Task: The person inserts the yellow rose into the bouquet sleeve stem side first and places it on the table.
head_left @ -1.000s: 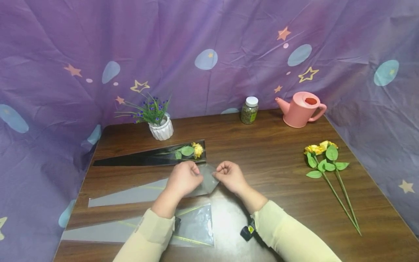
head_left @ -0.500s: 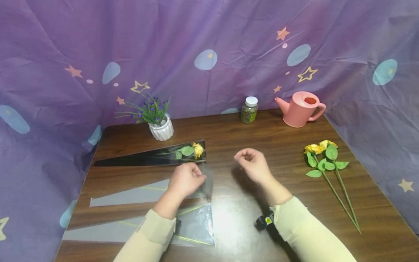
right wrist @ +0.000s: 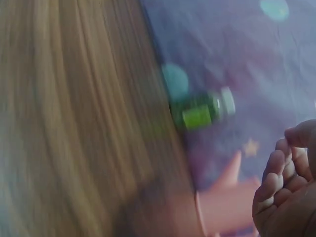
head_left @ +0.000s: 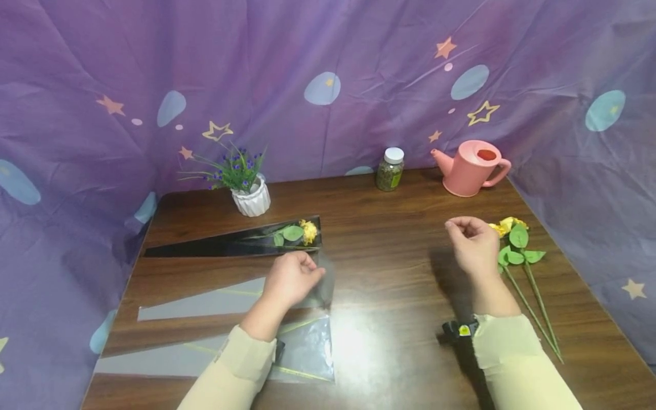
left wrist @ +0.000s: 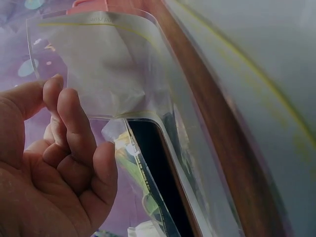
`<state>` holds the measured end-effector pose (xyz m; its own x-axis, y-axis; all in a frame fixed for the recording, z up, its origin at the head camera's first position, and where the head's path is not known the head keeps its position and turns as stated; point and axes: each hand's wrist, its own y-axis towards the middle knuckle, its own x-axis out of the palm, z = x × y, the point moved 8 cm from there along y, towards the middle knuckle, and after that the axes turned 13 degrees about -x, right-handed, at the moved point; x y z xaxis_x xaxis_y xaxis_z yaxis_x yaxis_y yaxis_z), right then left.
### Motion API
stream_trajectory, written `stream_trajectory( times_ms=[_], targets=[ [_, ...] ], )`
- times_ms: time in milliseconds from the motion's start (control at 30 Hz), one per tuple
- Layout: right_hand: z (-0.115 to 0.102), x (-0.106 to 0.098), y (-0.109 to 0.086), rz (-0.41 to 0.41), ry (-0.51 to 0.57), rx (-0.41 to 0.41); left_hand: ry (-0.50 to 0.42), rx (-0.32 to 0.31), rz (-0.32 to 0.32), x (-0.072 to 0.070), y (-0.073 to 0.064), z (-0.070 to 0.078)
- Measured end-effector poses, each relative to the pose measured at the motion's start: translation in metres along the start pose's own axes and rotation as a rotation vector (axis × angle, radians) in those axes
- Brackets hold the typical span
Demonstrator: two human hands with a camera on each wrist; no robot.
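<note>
My left hand (head_left: pixel 292 279) pinches the mouth edge of a clear, tapered flower sleeve (head_left: pixel 220 302) in the head view. The raised sleeve (left wrist: pixel 98 64) shows beside the thumb and index finger in the left wrist view. Over the right side of the table, my right hand (head_left: pixel 474 245) holds nothing, its fingers loosely curved. Beside and partly behind it lie two yellow artificial roses (head_left: pixel 512 225) with green leaves and long stems. A black sleeve (head_left: pixel 205 245) holding one yellow rose (head_left: pixel 309 232) lies behind my left hand. Another clear sleeve (head_left: pixel 307 347) lies nearer, partly under the left forearm.
A white pot of purple flowers (head_left: pixel 251 199) stands at the back left of the wooden table (head_left: pixel 379 245). Towards the back right are a white-capped jar (head_left: pixel 390 171) and a pink watering can (head_left: pixel 466 171). A purple curtain (head_left: pixel 277 68) hangs behind.
My right hand has let go of the clear sleeve and moved right, to beside the roses. The left hand stays at the sleeve's mouth.
</note>
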<state>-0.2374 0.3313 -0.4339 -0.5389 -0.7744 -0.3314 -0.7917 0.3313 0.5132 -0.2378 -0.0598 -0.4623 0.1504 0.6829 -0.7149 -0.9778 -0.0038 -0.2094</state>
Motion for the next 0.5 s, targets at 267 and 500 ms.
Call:
stream_trajectory(
  times_ms=[267,500],
  targets=[
    [0.053,-0.065,-0.007,0.041,-0.24,0.21,-0.002,-0.003,-0.019,-0.001,-0.001,0.002],
    [0.083,-0.098,-0.013,-0.227,-0.544,0.271,-0.009,-0.008,-0.02,-0.003,-0.003,0.0]
  ],
)
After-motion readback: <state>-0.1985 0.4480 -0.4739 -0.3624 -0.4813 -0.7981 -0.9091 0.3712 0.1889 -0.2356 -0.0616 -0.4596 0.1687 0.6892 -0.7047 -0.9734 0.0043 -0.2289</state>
